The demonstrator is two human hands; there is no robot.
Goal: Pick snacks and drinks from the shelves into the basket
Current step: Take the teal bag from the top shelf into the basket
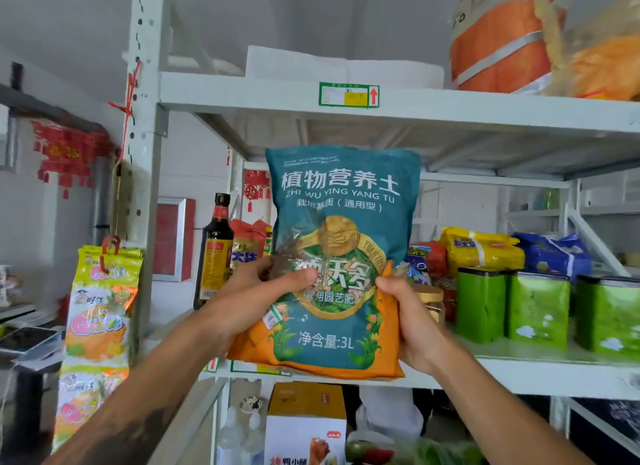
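Fingers (294, 277) of the left hand (256, 291) are curled over the front of the bag (341, 256), thumb across its printed face, while the right hand (405, 315) is wrapped round the bag's right edge, so the bag is gripped from both sides. It is held upright in the air, in front of the middle shelf (519, 364), with its bottom edge just above the shelf's front lip. By its print it appears to be potting soil, neither snack nor drink, so it is judged a doubtful pick.

Behind the bag to its left a dark bottle (214, 253) is seen standing; to the bag's right yellow and blue packets (481, 248) are piled, with green tins (538, 308) in front of them. Left of the bag, a strip of snack packs (100, 326) is hung from the upright. Below the bag a carton (306, 419) is seen on the lower shelf.

No basket is in view, so what has been collected cannot be told. The bag is not yet placed anywhere, and plenty of stock remains on the shelves.
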